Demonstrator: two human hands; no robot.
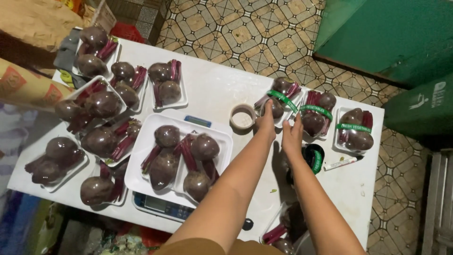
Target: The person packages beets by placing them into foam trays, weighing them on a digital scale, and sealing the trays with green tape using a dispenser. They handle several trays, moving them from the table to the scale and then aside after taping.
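Both arms were stretched out over the white table (pixel 212 89). The left hand (pixel 266 122) lay flat, fingers together and gripping nothing, fingertips touching the wrapped beetroot tray (pixel 279 100) with the green band, at the table's far side. The right hand (pixel 292 138) hovered just beside it, fingers loosely extended and empty, near a second banded tray (pixel 319 113). A tape roll (pixel 242 117) sat left of the hands, a green label roll (pixel 315 157) near the right wrist, and a big tray of beets (pixel 181 158) rested on the scale (pixel 160 205).
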